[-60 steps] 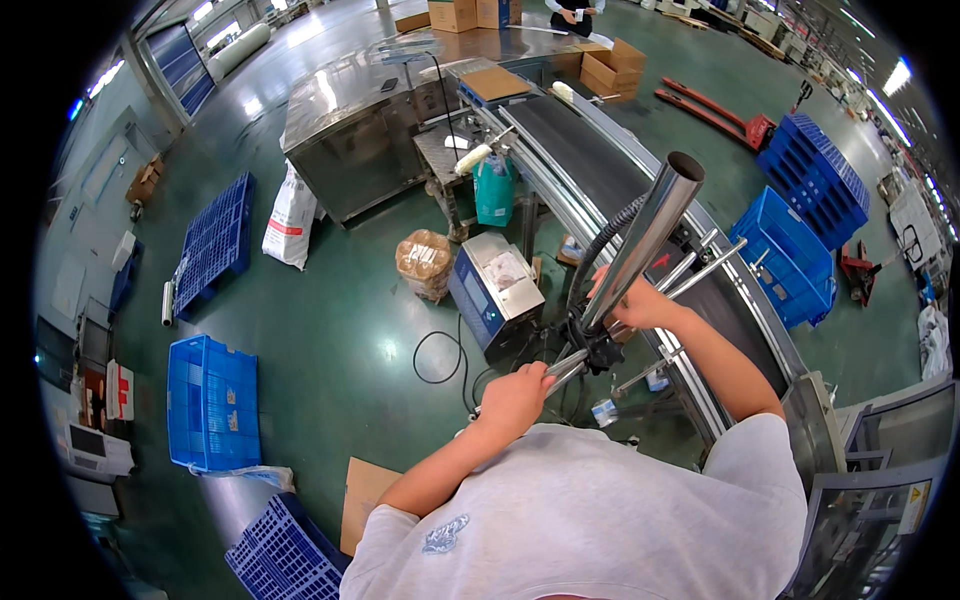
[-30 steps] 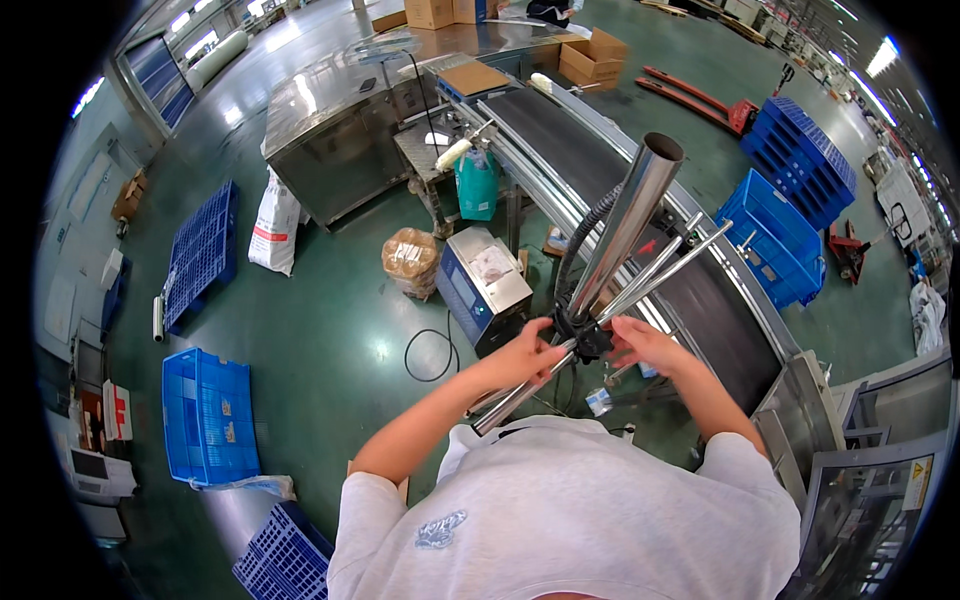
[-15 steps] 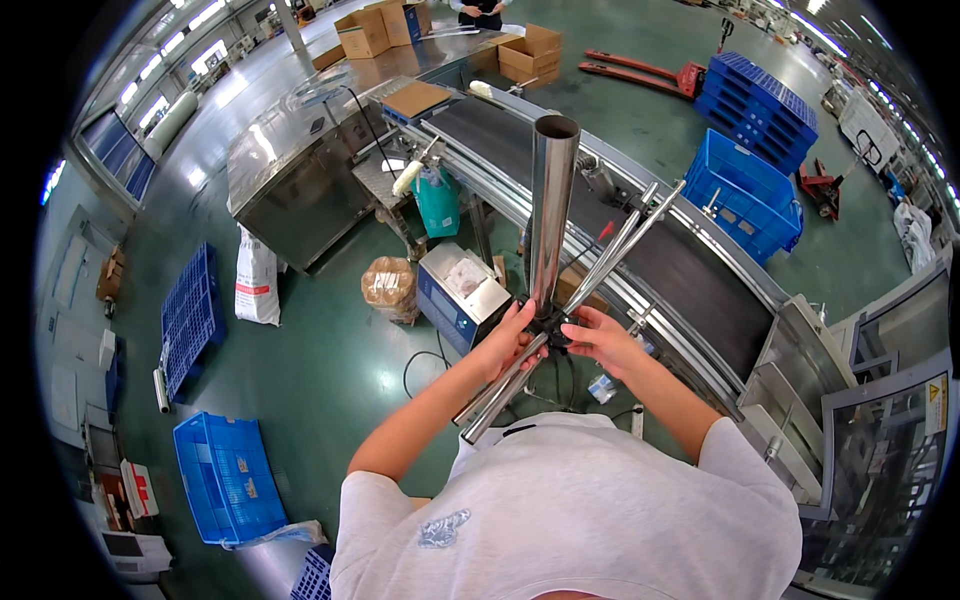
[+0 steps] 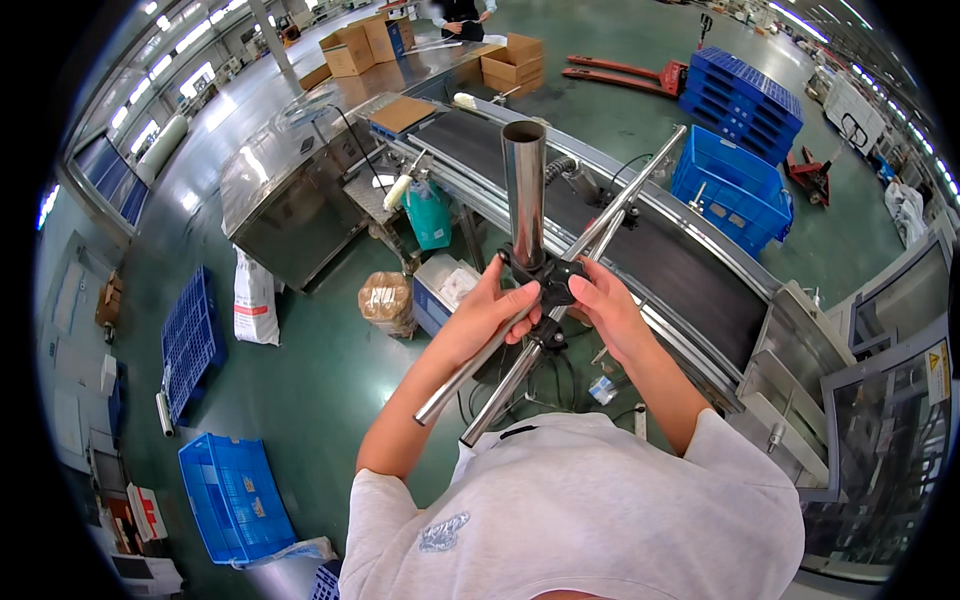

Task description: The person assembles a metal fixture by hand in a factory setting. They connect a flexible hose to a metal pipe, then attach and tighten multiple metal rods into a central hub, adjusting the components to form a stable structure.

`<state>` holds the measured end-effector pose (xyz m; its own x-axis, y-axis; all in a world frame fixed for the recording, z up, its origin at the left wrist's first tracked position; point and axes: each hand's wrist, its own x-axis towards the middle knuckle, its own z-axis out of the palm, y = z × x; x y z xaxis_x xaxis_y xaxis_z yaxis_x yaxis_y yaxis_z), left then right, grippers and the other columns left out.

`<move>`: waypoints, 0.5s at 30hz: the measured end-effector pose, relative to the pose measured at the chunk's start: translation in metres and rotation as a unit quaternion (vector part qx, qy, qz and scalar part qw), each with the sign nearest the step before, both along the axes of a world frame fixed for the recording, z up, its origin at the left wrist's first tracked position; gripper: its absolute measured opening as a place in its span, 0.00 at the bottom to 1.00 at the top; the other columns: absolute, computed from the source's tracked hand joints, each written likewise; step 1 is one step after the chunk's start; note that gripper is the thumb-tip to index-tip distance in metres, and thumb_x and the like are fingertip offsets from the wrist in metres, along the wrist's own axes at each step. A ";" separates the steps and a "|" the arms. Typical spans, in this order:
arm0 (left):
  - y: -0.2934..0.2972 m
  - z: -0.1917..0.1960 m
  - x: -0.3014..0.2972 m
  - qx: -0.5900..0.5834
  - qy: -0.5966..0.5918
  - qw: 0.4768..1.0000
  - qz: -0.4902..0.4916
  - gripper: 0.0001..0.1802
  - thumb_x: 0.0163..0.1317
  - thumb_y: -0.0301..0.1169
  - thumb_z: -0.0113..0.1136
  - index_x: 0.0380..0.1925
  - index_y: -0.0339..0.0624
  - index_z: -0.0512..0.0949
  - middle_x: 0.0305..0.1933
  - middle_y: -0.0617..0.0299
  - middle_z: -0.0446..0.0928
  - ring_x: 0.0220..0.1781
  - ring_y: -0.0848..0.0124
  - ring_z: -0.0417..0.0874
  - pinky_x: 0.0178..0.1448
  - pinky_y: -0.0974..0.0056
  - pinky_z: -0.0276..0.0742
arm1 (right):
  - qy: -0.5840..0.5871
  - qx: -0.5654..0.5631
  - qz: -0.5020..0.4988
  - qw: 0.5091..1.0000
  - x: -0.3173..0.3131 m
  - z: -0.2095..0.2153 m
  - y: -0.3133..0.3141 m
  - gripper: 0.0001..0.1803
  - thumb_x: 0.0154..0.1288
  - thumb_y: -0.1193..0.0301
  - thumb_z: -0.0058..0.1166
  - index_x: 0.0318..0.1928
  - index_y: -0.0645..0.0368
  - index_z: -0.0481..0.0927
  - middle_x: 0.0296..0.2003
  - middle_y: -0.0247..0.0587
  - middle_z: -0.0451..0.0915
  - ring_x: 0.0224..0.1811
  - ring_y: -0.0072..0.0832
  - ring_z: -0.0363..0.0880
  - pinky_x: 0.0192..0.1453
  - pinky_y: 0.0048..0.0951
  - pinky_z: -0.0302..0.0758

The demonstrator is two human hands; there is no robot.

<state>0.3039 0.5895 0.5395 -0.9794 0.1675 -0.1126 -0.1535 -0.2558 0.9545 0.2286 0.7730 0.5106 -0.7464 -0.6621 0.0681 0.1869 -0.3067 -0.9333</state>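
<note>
A wide steel tube (image 4: pixel 526 195) stands upright in front of me, its open end up. At its foot sits a black clamp (image 4: pixel 538 272), gripped between my left hand (image 4: pixel 490 312) and my right hand (image 4: pixel 606 302). My left fingers wrap around its left side by a thin steel rod (image 4: pixel 455 383); my right thumb and fingers press on its right side. That rod runs slantwise through the clamp area toward the upper right. A second rod (image 4: pixel 495 402) lies beside it, lower, carrying another black clamp (image 4: pixel 548 334). My fingers partly hide the upper clamp.
Beyond my hands runs a conveyor with a dark belt (image 4: pixel 690 285). Left of it are a steel table (image 4: pixel 290 190), a teal bag (image 4: pixel 428 215) and a wrapped brown roll (image 4: pixel 386 302). Blue crates (image 4: pixel 735 190) stand at right. Far off, a person (image 4: pixel 462 18) stands by cartons.
Both hands have lifted the upper clamp and tube slightly up and to the left. One rod has shifted with them, away from the other. The lower clamp now shows below my hands.
</note>
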 end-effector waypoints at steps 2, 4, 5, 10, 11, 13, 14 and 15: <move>-0.001 0.014 0.000 0.006 0.004 1.000 -0.008 0.38 0.60 0.31 0.58 0.64 0.41 0.46 0.30 0.59 0.73 0.22 0.80 0.69 0.22 0.77 0.62 | 0.011 -0.010 -0.008 1.000 -0.003 0.001 -0.001 0.30 0.60 0.54 0.57 0.55 0.62 0.68 0.46 0.33 0.73 0.48 0.19 0.69 0.51 0.23 0.65; -0.005 0.009 -0.003 0.012 0.008 1.000 -0.009 0.39 0.60 0.30 0.59 0.64 0.40 0.44 0.30 0.58 0.73 0.22 0.80 0.69 0.22 0.77 0.62 | 0.006 -0.012 -0.014 1.000 -0.001 0.006 -0.002 0.31 0.60 0.54 0.57 0.56 0.62 0.67 0.47 0.33 0.73 0.48 0.19 0.69 0.51 0.23 0.65; -0.006 0.008 -0.004 0.015 0.010 1.000 -0.009 0.40 0.59 0.29 0.59 0.64 0.40 0.44 0.30 0.57 0.73 0.22 0.80 0.69 0.22 0.77 0.62 | 0.004 -0.013 -0.017 1.000 -0.001 0.007 -0.002 0.32 0.60 0.54 0.57 0.56 0.62 0.67 0.47 0.33 0.73 0.48 0.19 0.69 0.51 0.23 0.65; -0.006 0.010 -0.002 0.021 0.000 1.000 -0.009 0.50 0.59 0.25 0.56 0.65 0.36 0.27 0.31 0.54 0.72 0.23 0.77 0.70 0.23 0.75 0.64 | -0.005 -0.012 -0.022 1.000 0.003 0.004 -0.002 0.34 0.61 0.52 0.56 0.59 0.62 0.64 0.49 0.33 0.72 0.49 0.19 0.68 0.48 0.23 0.66; -0.004 0.012 0.000 0.022 -0.002 1.000 -0.004 0.46 0.59 0.23 0.55 0.66 0.38 0.32 0.31 0.54 0.72 0.22 0.78 0.69 0.22 0.75 0.62 | -0.004 -0.013 -0.018 1.000 0.003 0.002 -0.002 0.34 0.61 0.52 0.56 0.59 0.62 0.63 0.49 0.33 0.71 0.49 0.18 0.68 0.48 0.22 0.66; -0.003 0.012 0.000 0.024 -0.003 1.000 -0.006 0.43 0.60 0.22 0.53 0.67 0.40 0.37 0.31 0.53 0.72 0.20 0.78 0.68 0.20 0.76 0.60 | -0.003 -0.014 -0.013 1.000 0.002 0.001 -0.002 0.35 0.61 0.52 0.56 0.59 0.63 0.63 0.49 0.33 0.71 0.49 0.18 0.68 0.47 0.22 0.66; -0.005 0.011 -0.001 0.026 -0.003 1.000 -0.015 0.43 0.60 0.22 0.52 0.67 0.41 0.36 0.32 0.53 0.72 0.20 0.78 0.67 0.20 0.76 0.60 | -0.005 -0.012 -0.013 1.000 0.003 0.002 -0.003 0.35 0.61 0.52 0.56 0.59 0.63 0.63 0.49 0.34 0.71 0.49 0.18 0.68 0.47 0.22 0.66; -0.005 0.010 -0.002 0.027 -0.004 0.999 -0.027 0.43 0.60 0.22 0.52 0.67 0.42 0.36 0.32 0.53 0.72 0.19 0.78 0.67 0.19 0.76 0.59 | -0.007 -0.012 -0.015 1.000 0.004 0.003 -0.002 0.35 0.61 0.52 0.56 0.59 0.63 0.63 0.49 0.34 0.71 0.48 0.18 0.68 0.47 0.21 0.66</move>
